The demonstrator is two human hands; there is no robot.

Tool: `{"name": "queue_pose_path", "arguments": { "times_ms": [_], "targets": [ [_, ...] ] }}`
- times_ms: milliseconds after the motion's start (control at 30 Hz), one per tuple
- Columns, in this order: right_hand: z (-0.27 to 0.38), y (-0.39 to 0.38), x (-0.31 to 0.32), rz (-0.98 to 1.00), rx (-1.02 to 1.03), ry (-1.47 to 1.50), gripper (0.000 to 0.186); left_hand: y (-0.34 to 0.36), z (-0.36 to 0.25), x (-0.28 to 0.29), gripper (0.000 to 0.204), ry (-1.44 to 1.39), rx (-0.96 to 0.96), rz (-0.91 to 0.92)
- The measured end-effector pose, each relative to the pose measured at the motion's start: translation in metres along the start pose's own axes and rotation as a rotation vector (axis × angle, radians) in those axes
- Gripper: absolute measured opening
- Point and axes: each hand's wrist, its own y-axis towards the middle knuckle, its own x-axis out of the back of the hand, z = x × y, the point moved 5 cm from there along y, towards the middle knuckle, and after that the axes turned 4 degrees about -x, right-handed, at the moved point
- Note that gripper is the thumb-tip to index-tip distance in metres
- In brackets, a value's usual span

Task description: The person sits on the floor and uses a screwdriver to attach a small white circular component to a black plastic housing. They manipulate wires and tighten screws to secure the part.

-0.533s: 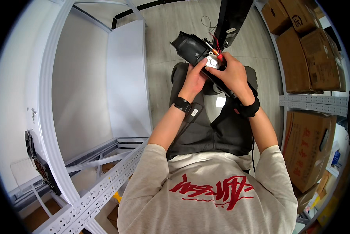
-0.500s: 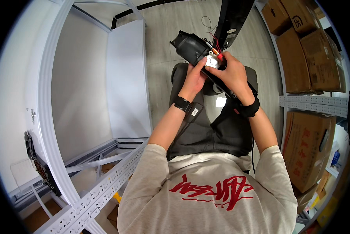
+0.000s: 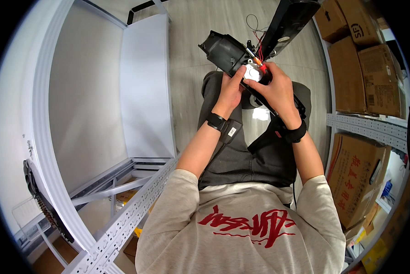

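Your left grip (image 3: 231, 92) curls around the black housing (image 3: 223, 51), thumb at the silver disc (image 3: 253, 72); your right grip (image 3: 280, 92) pinches that disc between both hands. Red wires (image 3: 261, 44) show uncovered just beyond; whether the disc is fastened, I cannot tell.

Disc (image 3: 253, 73) on housing (image 3: 225, 52), both in hands (image 3: 280, 89), perhaps resting on legs (image 3: 228, 162); shelf frame (image 3: 120, 233) left, cartons (image 3: 346, 77) right.

Red script (image 3: 223, 220) crosses the pale shirt (image 3: 241, 255); reddish characters (image 3: 359, 169) mark the lower carton (image 3: 349, 198). Above, one carton (image 3: 336, 25) bears a black arrow (image 3: 327, 15), another carton (image 3: 361, 16) a black logo (image 3: 358, 31). The black module (image 3: 235, 125) has an illegible white label (image 3: 232, 132).
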Motion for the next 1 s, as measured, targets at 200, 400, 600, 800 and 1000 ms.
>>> {"name": "queue_pose_path", "arguments": {
  "times_ms": [200, 400, 600, 800, 1000],
  "targets": [
    [0.0, 0.001, -0.004, -0.047, 0.021, -0.009, 0.058, -0.002, -0.003, -0.004, 0.035, -0.001, -0.035, 0.035],
    [0.004, 0.001, -0.003, -0.051, 0.045, -0.047, 0.059, -0.002, -0.002, 0.0, 0.039, -0.006, 0.002, 0.055],
    [-0.001, -0.001, -0.006, -0.046, 0.004, -0.077, 0.061, -0.003, -0.003, -0.001, 0.033, -0.022, -0.024, 0.019],
    [0.002, 0.001, -0.001, 0.004, 0.056, 0.021, 0.052, -0.002, -0.002, 0.0, 0.033, -0.013, -0.032, -0.009],
    [-0.017, 0.01, 0.003, 0.126, -0.084, 0.127, 0.037, -0.002, -0.002, -0.001, 0.034, -0.016, -0.004, -0.003]
  ]
}}
